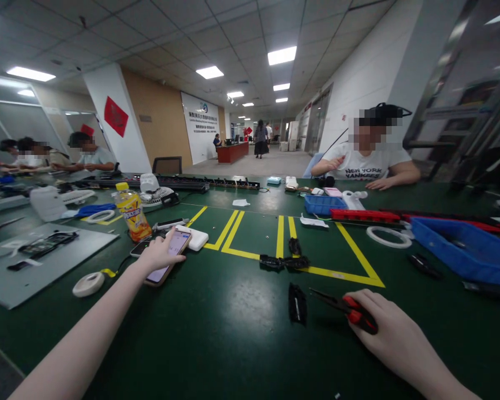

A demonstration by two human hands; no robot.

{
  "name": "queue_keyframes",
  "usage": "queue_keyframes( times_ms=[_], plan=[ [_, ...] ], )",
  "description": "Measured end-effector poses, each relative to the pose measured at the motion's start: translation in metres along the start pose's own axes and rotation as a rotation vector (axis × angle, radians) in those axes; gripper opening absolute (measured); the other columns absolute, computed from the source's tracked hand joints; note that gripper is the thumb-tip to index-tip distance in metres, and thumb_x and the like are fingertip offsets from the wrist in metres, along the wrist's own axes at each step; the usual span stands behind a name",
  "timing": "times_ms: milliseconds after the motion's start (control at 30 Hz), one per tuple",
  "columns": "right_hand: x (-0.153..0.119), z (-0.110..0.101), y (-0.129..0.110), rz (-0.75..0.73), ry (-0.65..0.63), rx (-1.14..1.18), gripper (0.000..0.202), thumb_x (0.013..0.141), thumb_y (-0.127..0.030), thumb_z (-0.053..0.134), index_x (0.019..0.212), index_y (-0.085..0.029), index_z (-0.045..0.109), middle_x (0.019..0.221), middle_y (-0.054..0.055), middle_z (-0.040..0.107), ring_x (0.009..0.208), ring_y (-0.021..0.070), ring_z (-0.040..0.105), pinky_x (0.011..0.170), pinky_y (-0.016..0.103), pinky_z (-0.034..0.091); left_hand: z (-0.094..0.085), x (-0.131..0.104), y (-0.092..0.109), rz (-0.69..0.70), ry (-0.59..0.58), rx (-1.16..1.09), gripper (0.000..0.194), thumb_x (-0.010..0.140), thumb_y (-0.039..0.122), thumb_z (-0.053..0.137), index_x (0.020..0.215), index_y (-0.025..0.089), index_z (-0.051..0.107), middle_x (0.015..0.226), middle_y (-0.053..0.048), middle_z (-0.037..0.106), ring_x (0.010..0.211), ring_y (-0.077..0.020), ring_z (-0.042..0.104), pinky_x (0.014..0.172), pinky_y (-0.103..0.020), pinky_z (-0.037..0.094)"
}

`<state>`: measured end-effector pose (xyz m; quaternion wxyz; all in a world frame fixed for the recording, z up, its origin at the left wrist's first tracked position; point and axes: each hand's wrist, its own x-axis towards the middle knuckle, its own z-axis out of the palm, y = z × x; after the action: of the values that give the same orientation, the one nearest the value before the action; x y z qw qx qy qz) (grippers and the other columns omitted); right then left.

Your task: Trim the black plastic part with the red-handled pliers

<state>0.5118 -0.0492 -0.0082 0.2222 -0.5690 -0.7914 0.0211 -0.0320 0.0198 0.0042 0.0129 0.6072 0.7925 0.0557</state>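
Observation:
My left hand (160, 254) lies over a smartphone (178, 244) with a lit screen, fingers stretched out and thumb spread across it. The phone rests by a white rounded box (197, 239). In my right hand (394, 328) is a pair of long-nose pliers (352, 312) with red and black handles, jaws pointing left. A small black wrapped piece (297, 304) lies just left of the plier tips. Several similar black pieces (284, 262) are grouped on the yellow tape farther up the table.
Near my left arm are a tape roll (88, 284), a drink bottle (133, 212) and a grey board (62, 266) with parts. Blue bins (462, 250) and a white ring (388, 237) stand right. A person (366, 150) sits across the green table (233, 339).

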Motion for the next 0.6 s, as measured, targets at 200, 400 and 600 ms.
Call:
queue_keyframes(
  times_ms=[200, 400, 600],
  plan=[
    [0.001, 0.007, 0.009, 0.037, -0.036, 0.020, 0.040, 0.071, -0.040, 0.060, 0.107, -0.023, 0.066, 0.106, 0.009, 0.068, 0.095, 0.0287, 0.064, 0.079, 0.046, 0.056, -0.008, 0.005, 0.001, -0.001, -0.007, -0.003, 0.099, 0.061, 0.063, 0.065, 0.144, 0.018, 0.035, 0.125, -0.023, 0.054, 0.113, -0.0451, 0.055, 0.086, -0.046, 0.045],
    [0.001, 0.016, 0.020, 0.014, 0.009, 0.013, 0.039, 0.071, -0.043, 0.061, 0.106, -0.025, 0.066, 0.104, 0.008, 0.068, 0.093, 0.0296, 0.065, 0.075, 0.046, 0.057, -0.011, -0.013, 0.008, -0.003, 0.076, -0.042, 0.093, 0.067, 0.053, 0.066, 0.139, 0.009, 0.029, 0.125, -0.024, 0.053, 0.115, -0.0410, 0.055, 0.088, -0.043, 0.045],
    [0.003, 0.013, 0.019, 0.037, -0.019, 0.022, 0.042, 0.068, -0.045, 0.063, 0.105, -0.025, 0.066, 0.104, 0.009, 0.069, 0.092, 0.0314, 0.065, 0.074, 0.046, 0.057, -0.021, -0.047, 0.021, 0.115, 0.339, -0.166, 0.105, 0.069, 0.046, 0.070, 0.150, 0.016, 0.010, 0.134, -0.019, 0.046, 0.122, -0.0391, 0.049, 0.099, -0.047, 0.042]
  ],
)
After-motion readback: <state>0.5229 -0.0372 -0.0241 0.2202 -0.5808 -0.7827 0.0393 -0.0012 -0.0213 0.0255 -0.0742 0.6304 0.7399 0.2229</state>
